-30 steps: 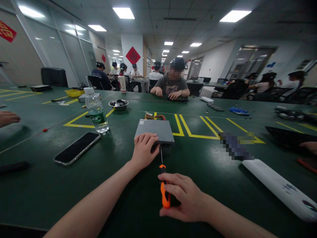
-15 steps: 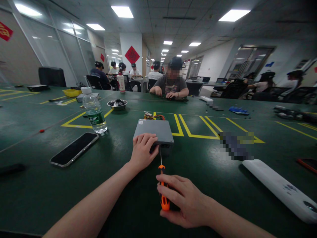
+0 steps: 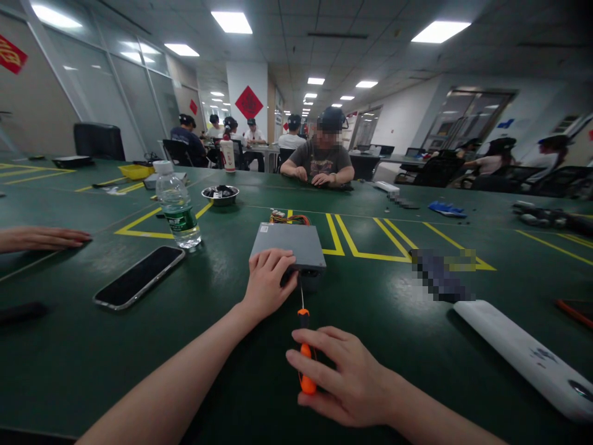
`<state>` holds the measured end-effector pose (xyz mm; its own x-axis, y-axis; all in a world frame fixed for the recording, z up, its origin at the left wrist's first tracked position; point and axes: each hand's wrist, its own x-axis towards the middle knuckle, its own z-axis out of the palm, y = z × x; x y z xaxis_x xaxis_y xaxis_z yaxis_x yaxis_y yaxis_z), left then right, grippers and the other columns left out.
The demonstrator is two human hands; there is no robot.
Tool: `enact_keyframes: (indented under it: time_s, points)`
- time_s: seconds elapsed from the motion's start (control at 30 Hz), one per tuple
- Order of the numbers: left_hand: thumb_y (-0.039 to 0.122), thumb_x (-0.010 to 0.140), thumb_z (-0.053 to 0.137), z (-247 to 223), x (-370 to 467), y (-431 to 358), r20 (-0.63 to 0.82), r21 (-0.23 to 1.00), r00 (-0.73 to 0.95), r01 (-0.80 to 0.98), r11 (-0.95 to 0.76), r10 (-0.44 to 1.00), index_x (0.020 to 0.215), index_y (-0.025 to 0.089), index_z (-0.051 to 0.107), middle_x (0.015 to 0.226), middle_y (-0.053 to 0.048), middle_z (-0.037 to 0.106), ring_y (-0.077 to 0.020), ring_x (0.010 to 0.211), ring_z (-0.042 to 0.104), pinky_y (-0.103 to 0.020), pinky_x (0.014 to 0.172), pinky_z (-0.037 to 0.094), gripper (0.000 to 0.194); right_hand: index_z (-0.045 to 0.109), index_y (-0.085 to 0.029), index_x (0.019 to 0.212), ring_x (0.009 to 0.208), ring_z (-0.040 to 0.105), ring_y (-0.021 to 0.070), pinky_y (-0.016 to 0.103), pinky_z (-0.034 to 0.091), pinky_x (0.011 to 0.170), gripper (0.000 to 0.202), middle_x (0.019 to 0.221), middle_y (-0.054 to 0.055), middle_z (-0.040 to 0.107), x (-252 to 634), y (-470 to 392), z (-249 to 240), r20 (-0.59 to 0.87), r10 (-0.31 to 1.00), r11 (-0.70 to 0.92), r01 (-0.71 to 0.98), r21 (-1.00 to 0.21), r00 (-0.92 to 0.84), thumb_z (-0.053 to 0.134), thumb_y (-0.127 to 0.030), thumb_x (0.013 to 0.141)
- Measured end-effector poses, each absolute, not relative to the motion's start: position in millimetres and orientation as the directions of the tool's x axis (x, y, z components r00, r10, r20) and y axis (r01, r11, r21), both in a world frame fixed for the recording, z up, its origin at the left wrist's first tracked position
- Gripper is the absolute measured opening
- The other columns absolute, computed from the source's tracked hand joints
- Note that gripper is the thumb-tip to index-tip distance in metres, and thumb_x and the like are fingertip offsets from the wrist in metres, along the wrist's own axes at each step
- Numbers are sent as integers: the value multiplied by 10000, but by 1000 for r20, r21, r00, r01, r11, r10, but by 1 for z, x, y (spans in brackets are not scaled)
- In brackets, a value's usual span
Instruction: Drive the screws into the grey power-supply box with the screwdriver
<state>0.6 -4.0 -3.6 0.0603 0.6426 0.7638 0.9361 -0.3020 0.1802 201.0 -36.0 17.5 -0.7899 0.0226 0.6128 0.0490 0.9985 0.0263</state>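
I am steadying the box (image 3: 288, 240) on the table (image 3: 370, 303) with my left hand (image 3: 266, 281); its fingers are lying over the top at the near left corner, and the thumb is bending down by the near face. My right hand (image 3: 345, 374) is holding the screwdriver (image 3: 307, 382) in a narrow, light grip, fingers and thumb spacing themselves along the orange handle. The shaft is pointing at the box's near face (whether the tip is touching, I cannot tell). Wires (image 3: 296, 219) are sticking out behind the box. Left of the box, the bottle (image 3: 178, 213) is standing upright and the phone (image 3: 139, 278) is lying flat, nearer me. The bowl (image 3: 220, 196) is sitting beyond the box to the left, holding dark items. Farther beyond the box, a person (image 3: 322, 157) is sitting across the table.
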Motion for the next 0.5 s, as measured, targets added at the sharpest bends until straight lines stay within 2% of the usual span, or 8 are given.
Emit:
enact_keyframes:
  time_s: [0.1,0.27,0.4,0.5]
  points:
    - [255,797,541,-3,1,-4,761,177,63,937,-300,646,967,238,544,1073,-21,612,-205,1021,498,-386,860,311,171,512,-133,1039,870,631,182,297,509,697,299,981,151,649,202,-35,15,661,7,997,59,55,-750,450,-391,900]
    - [254,793,545,-2,2,-4,760,173,64,939,-296,647,965,235,544,1071,-19,613,-203,1015,499,-381,857,310,173,463,-121,1045,929,623,181,290,505,765,387,1031,165,635,203,-35,11,676,65,997,72,-18,-734,464,-469,876]
    - [260,798,539,-3,2,-4,754,181,56,940,-289,654,964,236,545,1073,-21,612,-203,1015,502,-382,864,305,167,474,-117,1112,942,617,201,314,515,743,324,1044,173,623,202,-36,17,603,32,999,50,14,-797,379,-360,919]
    - [263,795,543,-4,3,-4,757,190,45,939,-287,651,958,242,546,1079,-21,611,-208,1025,499,-387,871,302,164,506,-131,1065,904,622,203,315,517,717,288,1006,167,630,201,-36,16,634,11,998,52,45,-773,427,-357,904]
